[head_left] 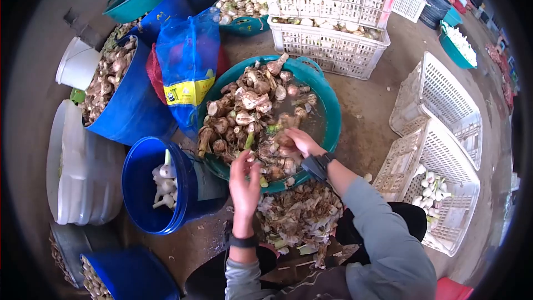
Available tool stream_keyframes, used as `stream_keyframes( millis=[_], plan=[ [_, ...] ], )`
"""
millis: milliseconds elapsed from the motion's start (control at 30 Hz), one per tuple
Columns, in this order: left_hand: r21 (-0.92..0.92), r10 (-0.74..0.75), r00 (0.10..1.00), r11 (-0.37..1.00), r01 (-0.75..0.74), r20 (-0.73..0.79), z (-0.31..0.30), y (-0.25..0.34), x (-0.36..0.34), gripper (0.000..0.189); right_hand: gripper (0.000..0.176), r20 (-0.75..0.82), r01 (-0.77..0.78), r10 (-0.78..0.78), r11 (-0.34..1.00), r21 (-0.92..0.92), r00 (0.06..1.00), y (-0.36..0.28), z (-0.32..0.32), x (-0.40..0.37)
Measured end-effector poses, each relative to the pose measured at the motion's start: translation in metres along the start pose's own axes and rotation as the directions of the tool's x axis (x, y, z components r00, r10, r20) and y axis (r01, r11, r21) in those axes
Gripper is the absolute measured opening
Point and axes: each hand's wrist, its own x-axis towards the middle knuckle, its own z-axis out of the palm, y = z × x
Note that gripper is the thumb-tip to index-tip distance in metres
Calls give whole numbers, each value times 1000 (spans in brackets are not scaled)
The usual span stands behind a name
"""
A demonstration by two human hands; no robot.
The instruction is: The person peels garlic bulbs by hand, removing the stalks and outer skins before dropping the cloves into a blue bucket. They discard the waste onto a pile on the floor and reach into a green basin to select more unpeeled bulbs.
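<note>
A green tub (333,114) holds a heap of unpeeled garlic bulbs (252,97) with brown, dirty skins, some lying in murky water. Over the tub's near rim, my left hand (244,183) is raised with fingers apart and nothing visible in it. My right hand (304,142) reaches across the tub's right side, fingers stretched toward the wet bulbs. Its fingertips are at a brownish bulb; slight blur hides whether they touch it. Left of my left hand, a blue bucket (145,158) contains several clean white garlic bulbs (165,183).
Peeled garlic skins (302,214) are piled on the floor between my knees. White crates (444,150) stand at right, one with white bulbs. Stacked crates (333,50) rise behind the tub. Blue barrels (133,105) of garlic and a blue mesh bag (187,58) line the left.
</note>
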Motion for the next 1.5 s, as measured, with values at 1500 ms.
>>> stream_keyframes(
  millis=[1500],
  plan=[
    [-61,339,940,940,-337,38,12,85,-122,66,13,380,800,-746,332,-499,547,-39,53,-240]
  ],
)
